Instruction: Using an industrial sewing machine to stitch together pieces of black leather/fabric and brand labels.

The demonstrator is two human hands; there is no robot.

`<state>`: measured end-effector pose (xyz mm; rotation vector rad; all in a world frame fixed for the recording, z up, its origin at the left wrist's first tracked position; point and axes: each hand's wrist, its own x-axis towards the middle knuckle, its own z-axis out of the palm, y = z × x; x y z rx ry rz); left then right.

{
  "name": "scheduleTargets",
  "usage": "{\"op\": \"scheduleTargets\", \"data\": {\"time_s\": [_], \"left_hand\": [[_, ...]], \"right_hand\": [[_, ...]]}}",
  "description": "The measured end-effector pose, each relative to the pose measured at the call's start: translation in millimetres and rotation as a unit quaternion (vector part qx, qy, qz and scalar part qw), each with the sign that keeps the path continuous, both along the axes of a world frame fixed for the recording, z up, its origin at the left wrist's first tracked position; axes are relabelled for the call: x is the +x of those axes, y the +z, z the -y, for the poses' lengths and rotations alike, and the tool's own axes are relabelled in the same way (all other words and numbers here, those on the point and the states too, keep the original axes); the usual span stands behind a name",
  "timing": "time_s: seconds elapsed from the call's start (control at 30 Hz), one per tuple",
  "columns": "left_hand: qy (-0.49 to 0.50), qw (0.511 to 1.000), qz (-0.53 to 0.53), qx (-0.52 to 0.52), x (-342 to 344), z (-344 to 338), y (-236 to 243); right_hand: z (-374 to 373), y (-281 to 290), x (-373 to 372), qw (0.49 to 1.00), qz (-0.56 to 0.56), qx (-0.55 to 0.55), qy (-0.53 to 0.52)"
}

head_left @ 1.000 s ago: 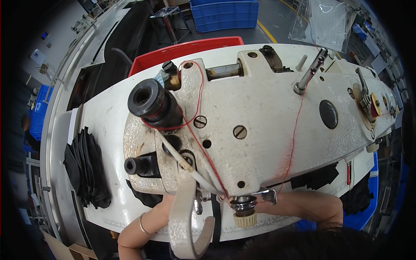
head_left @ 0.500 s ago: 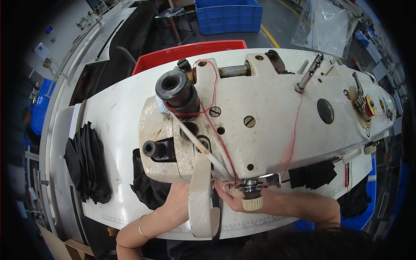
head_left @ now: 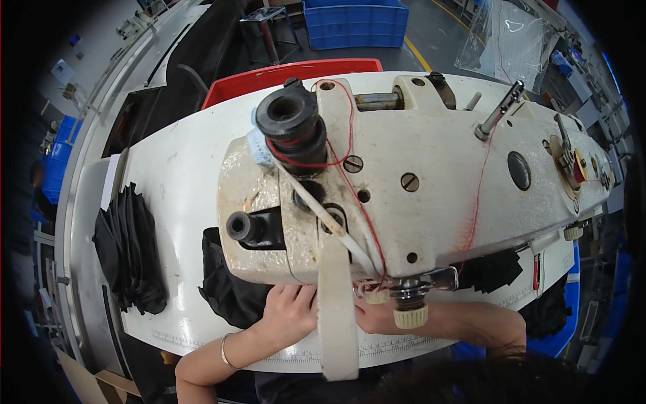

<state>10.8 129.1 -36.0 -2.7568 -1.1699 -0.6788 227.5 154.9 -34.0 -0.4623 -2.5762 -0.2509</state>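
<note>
A white sewing machine [head_left: 431, 155] threaded with red thread [head_left: 476, 202] fills the middle. My left hand [head_left: 291, 313] is below its head, with bent fingers drawn together. Their tips pass out of sight under the machine, so what they grip is hidden. Beside those fingers lies a bunched black fabric piece [head_left: 232, 289], partly covered by the head. My right hand [head_left: 377, 318] is close by on the other side of the pale upright lever [head_left: 336, 316]. The tension knob [head_left: 410, 318] and metal parts hide most of its fingers.
A stack of black fabric pieces [head_left: 131, 252] lies on the white table [head_left: 178, 175] at left. More black cloth [head_left: 494, 271] is under the arm at right. Behind the table stand a red bin [head_left: 289, 70] and a blue crate [head_left: 355, 25]. A ruler scale [head_left: 397, 345] runs along the near edge.
The view has shifted a little, so the machine head appears farther right. My left hand's bent fingers show more clearly. The black strip seen between my hands before is now hidden behind the lever.
</note>
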Motion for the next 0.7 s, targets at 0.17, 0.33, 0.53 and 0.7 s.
{"op": "scheduleTargets", "data": {"time_s": [0.17, 0.33, 0.53, 0.7], "left_hand": [[-0.009, 0.995, -0.044, 0.088, -4.4, -8.9, 10.7], [-0.023, 0.997, -0.06, 0.03, -11.7, -15.1, 17.6], [-0.041, 0.996, -0.074, 0.033, -9.3, -22.5, 23.3], [-0.055, 0.993, -0.057, 0.089, -9.1, -29.9, 19.3]], "right_hand": [[0.2, 3.4, -4.5, 0.996, 0.082, 0.02, 0.008], [0.6, -2.7, -13.0, 0.999, 0.048, 0.001, 0.003], [1.9, -7.4, -12.5, 0.999, 0.025, 0.013, -0.022], [2.6, -4.1, -17.0, 0.875, -0.15, -0.448, -0.104]]}}
